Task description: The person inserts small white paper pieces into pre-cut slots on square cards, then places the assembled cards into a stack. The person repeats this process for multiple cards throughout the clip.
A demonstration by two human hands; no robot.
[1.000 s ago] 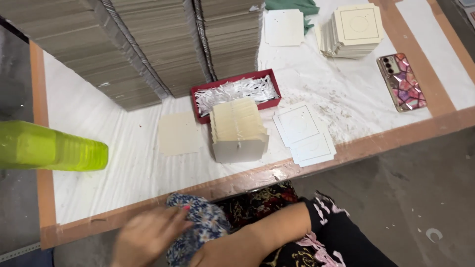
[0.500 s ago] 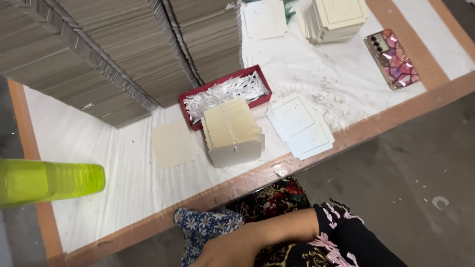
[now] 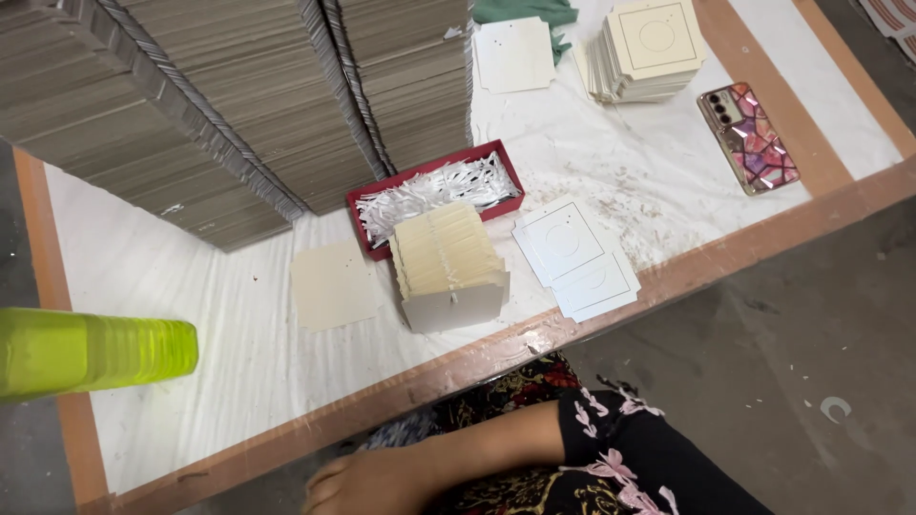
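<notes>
1. One hand [image 3: 367, 482] sits low at the bottom edge, below the tabletop [image 3: 191, 315] rim, fingers loosely curled with nothing visibly in its grip; whether it is the left or the right I cannot tell, and the other hand is out of view.
2. Above the forearm lies a floral sleeve [image 3: 611, 448], dark with pink flowers.
3. Nearest on the tabletop, just past the wooden edge, stands a packed bundle of cream cards [image 3: 447, 262], upright in a grey holder.
4. Just left of it lies a single blank cream card [image 3: 332, 284], flat and apart from the bundle.
5. To the right, a small fanned pile of white printed cards [image 3: 577, 257] with circle outlines, near the rim.
6. Behind the bundle, touching it, a red tray [image 3: 434, 191] full of white paper strips.
7. Further back, tall grey board stacks [image 3: 239, 105] rise; a cream stack [image 3: 649, 48] and a phone [image 3: 747, 136] sit far right.
8. A bright green bottle [image 3: 91, 351] pokes in at left.
9. Judging by this, the bundle looks filled, loose cards remain, and no hand is working them.
</notes>
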